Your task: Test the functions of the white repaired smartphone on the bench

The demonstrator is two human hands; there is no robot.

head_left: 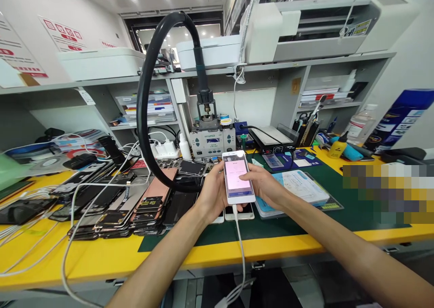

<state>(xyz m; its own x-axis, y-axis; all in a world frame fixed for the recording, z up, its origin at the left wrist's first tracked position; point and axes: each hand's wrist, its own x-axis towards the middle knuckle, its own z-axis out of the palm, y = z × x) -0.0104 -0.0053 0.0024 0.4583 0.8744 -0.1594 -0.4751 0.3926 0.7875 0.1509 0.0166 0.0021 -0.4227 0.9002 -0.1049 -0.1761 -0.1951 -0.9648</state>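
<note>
A white smartphone (239,174) with a lit, pinkish screen is held up above the green mat. My left hand (213,192) wraps round its left side and back. On the other side my right hand (266,186) grips the right edge, with its thumb over the screen. A white charging cable (238,229) runs from the phone's bottom end down past the table edge. Beneath the hands another phone (249,212) lies on the mat, mostly covered. The text on the screen is too small to read.
Stacks of phone parts (152,204) lie left on the yellow table (190,265). A black hose (142,95) arches above a grey soldering station (213,138). Papers (301,188) rest right of my hands on the green mat (356,199). Bottles (339,146) stand at the far right.
</note>
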